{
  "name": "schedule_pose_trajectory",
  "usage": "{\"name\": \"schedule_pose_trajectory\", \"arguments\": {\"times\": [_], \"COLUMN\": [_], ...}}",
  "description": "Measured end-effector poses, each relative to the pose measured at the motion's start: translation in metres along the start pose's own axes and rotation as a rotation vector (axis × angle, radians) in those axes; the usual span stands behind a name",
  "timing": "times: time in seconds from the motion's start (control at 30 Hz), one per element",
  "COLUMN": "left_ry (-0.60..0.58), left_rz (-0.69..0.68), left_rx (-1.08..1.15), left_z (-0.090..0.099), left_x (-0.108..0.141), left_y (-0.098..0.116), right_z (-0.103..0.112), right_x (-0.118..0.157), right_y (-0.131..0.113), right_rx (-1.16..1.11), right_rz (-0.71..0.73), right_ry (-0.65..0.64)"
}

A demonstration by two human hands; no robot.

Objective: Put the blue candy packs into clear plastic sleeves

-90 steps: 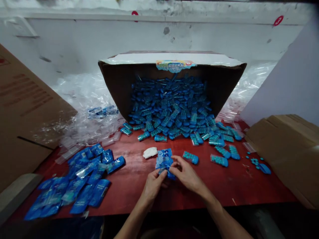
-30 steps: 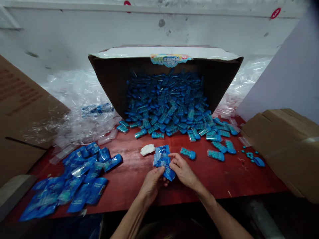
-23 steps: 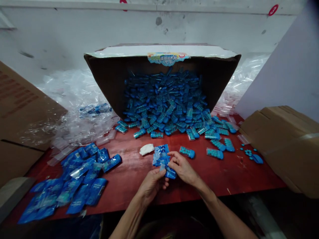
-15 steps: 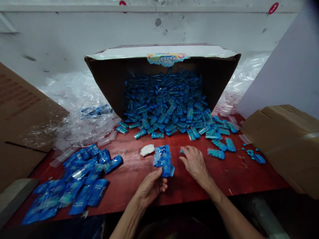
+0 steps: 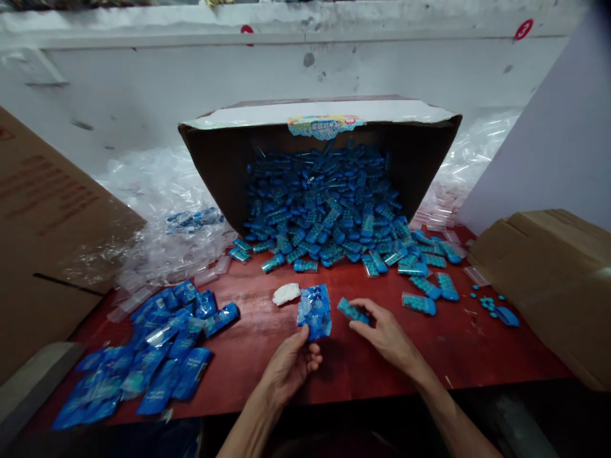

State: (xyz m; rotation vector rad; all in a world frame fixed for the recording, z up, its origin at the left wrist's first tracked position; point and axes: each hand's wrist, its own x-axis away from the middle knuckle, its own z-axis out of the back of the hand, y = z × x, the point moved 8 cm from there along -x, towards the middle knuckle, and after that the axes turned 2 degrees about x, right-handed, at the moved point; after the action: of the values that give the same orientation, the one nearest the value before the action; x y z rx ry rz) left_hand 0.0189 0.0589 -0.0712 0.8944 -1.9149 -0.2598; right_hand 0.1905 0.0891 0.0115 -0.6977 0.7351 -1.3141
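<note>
The red tabletop [image 5: 252, 372] is ended by a front edge, crossed by both forearms. The left end is closed in by a tall cardboard carton [image 5: 52, 222], the right end by a smaller brown carton [image 5: 548, 273]. The back is filled by a big box [image 5: 210, 159], tipped so its mouth is turned toward the person. Room for moving is given by two stretches of red: one between the left hand [image 5: 293, 359] and the heap of blue packets [image 5: 188, 372], one between the right hand [image 5: 389, 334] and the brown carton.

A flat blue packet [image 5: 319, 326] is pinched at its near corner by the left thumb and fingers, the other fingers being loosely curled. More blue packets [image 5: 314, 296] are laid just past it, overlapped. A candy tube [image 5: 351, 310] is gripped in the right hand, between thumb and bent fingers, just right of the packet.

The tube is made of clear, stiff plastic, with round blue-green beads seen inside. Many more tubes [image 5: 319, 197] are piled up in the box and spilled out front. Beside the packets, a soft-looking, crumpled white lump [image 5: 286, 294] is seen. Thin, shiny clear plastic [image 5: 162, 191] is heaped behind the blue packets at left.
</note>
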Motion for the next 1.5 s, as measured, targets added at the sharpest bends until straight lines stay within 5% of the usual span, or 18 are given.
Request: {"name": "schedule_pose_trajectory", "arguments": {"times": [0.3,0.7,1.0,1.37,1.5], "left_ry": [-0.003,-0.053,-0.145,-0.104,-0.064], "left_rz": [-0.038,-0.067,-0.215,-0.318,-0.308], "left_rx": [-0.007,-0.043,-0.19,-0.323,-0.3], "left_z": [-0.001,-0.005,-0.013,-0.009,-0.008], "left_x": [-0.002,0.003,0.009,0.002,0.003], "left_y": [0.0,0.006,0.025,0.029,0.028], "right_z": [-0.006,-0.012,-0.021,-0.024,-0.028], "right_x": [0.019,0.026,0.024,0.025,0.026], "right_y": [-0.044,-0.046,-0.041,-0.042,-0.025], "right_rx": [0.112,0.175,-0.03,-0.221,-0.305], "right_rz": [0.179,0.238,0.212,0.166,0.059], "right_ry": [-0.055,-0.139,-0.24,-0.147,0.005]}}
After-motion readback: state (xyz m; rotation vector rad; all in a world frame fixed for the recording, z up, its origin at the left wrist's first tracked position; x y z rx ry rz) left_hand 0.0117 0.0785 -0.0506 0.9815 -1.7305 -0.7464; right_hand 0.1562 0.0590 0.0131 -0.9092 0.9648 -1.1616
